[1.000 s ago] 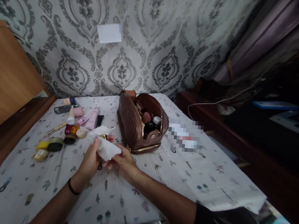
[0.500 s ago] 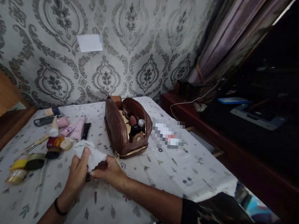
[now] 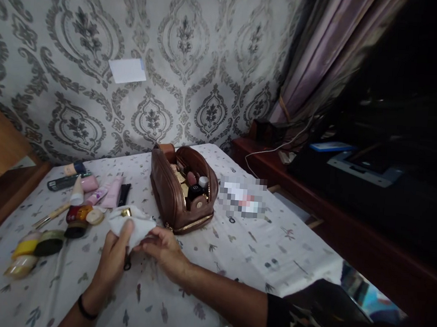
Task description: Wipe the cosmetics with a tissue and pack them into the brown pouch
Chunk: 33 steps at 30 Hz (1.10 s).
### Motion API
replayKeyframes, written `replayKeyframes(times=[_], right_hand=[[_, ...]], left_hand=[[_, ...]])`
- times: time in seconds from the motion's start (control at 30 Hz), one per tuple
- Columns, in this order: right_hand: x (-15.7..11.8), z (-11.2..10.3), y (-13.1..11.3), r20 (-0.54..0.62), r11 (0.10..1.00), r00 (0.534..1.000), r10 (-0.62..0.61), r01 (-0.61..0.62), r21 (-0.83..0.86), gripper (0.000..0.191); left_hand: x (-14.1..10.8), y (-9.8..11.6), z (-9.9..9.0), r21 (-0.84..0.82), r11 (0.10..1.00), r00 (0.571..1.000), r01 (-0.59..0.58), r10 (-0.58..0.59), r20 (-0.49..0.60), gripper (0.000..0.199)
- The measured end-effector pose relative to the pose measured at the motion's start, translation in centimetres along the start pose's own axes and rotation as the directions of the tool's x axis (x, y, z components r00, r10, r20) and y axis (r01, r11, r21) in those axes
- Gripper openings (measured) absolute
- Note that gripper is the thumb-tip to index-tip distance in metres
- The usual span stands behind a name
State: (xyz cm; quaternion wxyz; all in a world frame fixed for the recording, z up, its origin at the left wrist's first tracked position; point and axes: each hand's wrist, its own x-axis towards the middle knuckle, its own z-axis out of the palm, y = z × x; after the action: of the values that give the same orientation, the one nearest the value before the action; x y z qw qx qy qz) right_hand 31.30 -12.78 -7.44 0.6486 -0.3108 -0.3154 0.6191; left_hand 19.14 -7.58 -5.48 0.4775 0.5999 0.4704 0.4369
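My left hand (image 3: 115,251) grips a white cloth (image 3: 137,230), thumb on top. The cloth is wrapped around a small item whose gold-coloured part (image 3: 126,211) shows at the top and whose dark end (image 3: 127,264) sticks out below; the rest is hidden. My right hand (image 3: 168,255) pinches the cloth's right edge with bent fingers. Just beyond my hands stands an open brown leather bag (image 3: 166,194) holding several cosmetics. To the left lie pink tubes (image 3: 113,190), a black tube (image 3: 124,195), a red and amber jar (image 3: 77,219) and a brush (image 3: 51,215).
More jars (image 3: 21,265) lie at the left of the patterned tablecloth (image 3: 240,266). A blurred-out white item (image 3: 244,198) is right of the bag. A dark red ledge (image 3: 295,189) with a cable runs along the right side.
A gold-coloured part now shows above the cloth, where only cloth showed before. My right hand has shifted slightly along the cloth. The view has moved a little.
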Motion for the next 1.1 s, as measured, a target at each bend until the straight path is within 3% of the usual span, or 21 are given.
replayKeyframes(times=[0.17,0.3,0.5,0.63,0.73,0.8,0.93,1.1], right_hand=[[0.2,0.0,-0.8,-0.098,0.996,0.995,0.017,-0.008,0.093,0.048],[0.1,-0.2,-1.4,-0.04,0.995,0.998,0.052,-0.049,0.087,0.046],[-0.3,-0.8,-2.2,-0.029,0.977,0.999,-0.032,0.025,-0.213,0.044],[-0.3,-0.9,-2.4,-0.112,0.959,0.984,-0.136,0.102,-0.266,0.05],[-0.2,-0.9,-2.6,-0.11,0.94,0.976,-0.189,0.148,-0.307,0.046],[-0.1,-0.9,-2.6,-0.103,0.926,0.974,-0.203,0.157,-0.342,0.042],[0.1,-1.0,-2.3,-0.109,0.921,0.972,-0.21,0.159,-0.356,0.041],[0.0,-1.2,-2.0,-0.075,0.915,0.967,-0.244,0.204,-0.347,0.039]], left_hand=[[-0.2,-0.3,0.5,0.022,0.999,0.99,-0.043,0.039,0.133,0.05],[-0.2,-0.1,0.4,0.127,0.983,0.986,-0.133,0.118,0.121,0.046],[0.5,0.0,-0.6,0.283,0.929,0.97,-0.239,0.213,0.12,0.042],[0.4,0.2,-1.1,0.354,0.874,0.934,-0.333,0.253,0.252,0.037],[0.0,0.6,-0.9,0.346,0.862,0.907,-0.37,0.253,0.338,0.035],[-0.2,0.9,-0.7,0.344,0.875,0.916,-0.342,0.229,0.328,0.039],[-0.2,1.2,-0.8,0.336,0.924,0.971,-0.181,0.114,0.21,0.05],[0.7,0.5,-1.4,0.19,0.982,0.997,0.008,-0.021,0.069,0.036]])
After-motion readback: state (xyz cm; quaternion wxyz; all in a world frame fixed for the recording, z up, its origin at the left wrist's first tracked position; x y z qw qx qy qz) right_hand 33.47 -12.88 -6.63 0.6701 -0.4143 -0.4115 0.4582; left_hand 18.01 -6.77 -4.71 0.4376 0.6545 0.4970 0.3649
